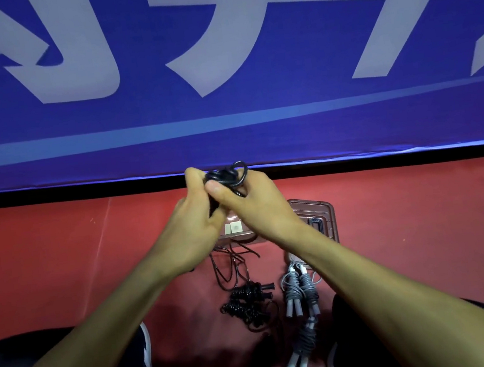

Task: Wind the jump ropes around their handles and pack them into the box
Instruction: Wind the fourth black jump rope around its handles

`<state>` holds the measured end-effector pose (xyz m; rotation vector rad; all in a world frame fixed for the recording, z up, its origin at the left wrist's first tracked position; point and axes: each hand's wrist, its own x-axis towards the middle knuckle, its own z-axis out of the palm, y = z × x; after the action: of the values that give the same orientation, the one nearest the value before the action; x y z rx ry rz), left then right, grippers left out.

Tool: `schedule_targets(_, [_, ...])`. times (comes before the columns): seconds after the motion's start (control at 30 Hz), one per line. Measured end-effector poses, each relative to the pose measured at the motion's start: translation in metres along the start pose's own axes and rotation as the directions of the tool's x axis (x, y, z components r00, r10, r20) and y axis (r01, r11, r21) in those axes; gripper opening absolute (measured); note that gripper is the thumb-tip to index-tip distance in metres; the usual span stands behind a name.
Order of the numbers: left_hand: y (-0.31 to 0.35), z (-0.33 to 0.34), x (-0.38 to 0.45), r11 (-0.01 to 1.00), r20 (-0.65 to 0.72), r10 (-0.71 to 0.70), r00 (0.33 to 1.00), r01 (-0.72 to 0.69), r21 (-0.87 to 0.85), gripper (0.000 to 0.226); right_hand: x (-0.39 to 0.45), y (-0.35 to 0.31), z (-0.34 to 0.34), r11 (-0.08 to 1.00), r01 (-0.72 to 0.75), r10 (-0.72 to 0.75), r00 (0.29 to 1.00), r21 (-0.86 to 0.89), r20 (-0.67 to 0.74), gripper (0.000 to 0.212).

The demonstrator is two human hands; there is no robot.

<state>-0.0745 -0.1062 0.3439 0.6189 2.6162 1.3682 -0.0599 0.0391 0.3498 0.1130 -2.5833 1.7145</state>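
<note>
- Both hands up together: left hand and right hand clamp one black jump rope, its loops bunched between the thumbs.
- Directly below the hands, the box.
- Nearer the person, wound black ropes beside wound grey ropes.

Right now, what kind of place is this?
Probably a sports hall or gym: a red sports-type floor, a blue banner with large pale lettering along the edge, and wound jump ropes on the floor.
</note>
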Motion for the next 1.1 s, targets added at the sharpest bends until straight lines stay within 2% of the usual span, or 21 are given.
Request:
schedule_targets(0.13, [0.004, -0.004, 0.007, 0.983, 0.099, -0.043, 0.994, 0.06, -0.173, 0.023, 0.002, -0.004, -0.008, 0.983, -0.007, 0.011, 1.0, 0.184, -0.019, 0.016])
schedule_targets(0.23, [0.0, -0.007, 0.007, 0.949, 0.15, -0.07, 0.986, 0.112, -0.295, 0.035, 0.004, -0.004, -0.012, 0.96, -0.04, 0.058, 0.997, 0.277, -0.057, 0.024])
schedule_targets(0.37, [-0.002, 0.001, 0.004, 0.799, 0.207, -0.155, 0.966, 0.246, -0.55, 0.065, 0.007, -0.002, -0.011, 0.954, -0.085, 0.107, 0.992, 0.288, -0.062, 0.028])
schedule_targets(0.43, [-0.003, -0.001, 0.006, 0.827, 0.15, -0.163, 0.975, 0.218, -0.518, 0.064, 0.008, 0.0, -0.01, 0.965, -0.111, 0.123, 0.992, 0.238, -0.036, 0.036])
schedule_targets(0.53, [-0.008, -0.008, 0.008, 0.957, 0.067, -0.085, 0.994, 0.1, -0.274, 0.049, 0.008, 0.003, -0.01, 0.984, -0.175, 0.176, 0.984, 0.036, -0.028, 0.06])
schedule_targets(0.6, [-0.01, -0.01, 0.007, 0.981, 0.056, -0.089, 0.994, 0.097, -0.167, 0.039, 0.005, 0.002, -0.009, 0.98, -0.198, 0.198, 0.98, -0.018, -0.009, 0.072])
schedule_targets(0.67, [-0.008, -0.011, 0.008, 0.981, 0.05, -0.125, 0.991, 0.131, -0.143, 0.029, 0.002, 0.0, -0.011, 0.984, -0.178, 0.177, 0.984, -0.018, -0.018, 0.063])
schedule_targets(0.77, [-0.003, -0.014, 0.007, 0.983, 0.031, -0.129, 0.991, 0.132, -0.124, 0.045, 0.001, -0.002, -0.012, 0.987, -0.159, 0.159, 0.986, 0.009, -0.05, 0.05])
schedule_targets(0.87, [-0.004, -0.02, 0.008, 0.99, 0.007, -0.12, 0.993, 0.12, -0.077, 0.053, 0.0, -0.003, -0.007, 0.994, -0.106, 0.105, 0.994, 0.041, 0.012, 0.047])
schedule_targets(0.97, [-0.005, -0.021, 0.01, 0.994, -0.005, -0.106, 0.994, 0.106, -0.037, 0.042, 0.0, -0.003, -0.005, 0.996, -0.001, 0.003, 1.0, -0.093, 0.021, 0.043])
schedule_targets(1.1, [-0.008, -0.02, 0.008, 0.991, 0.116, -0.07, 0.991, 0.082, -0.104, 0.017, -0.001, -0.003, -0.008, 0.981, 0.025, -0.027, 1.0, -0.192, -0.009, 0.043])
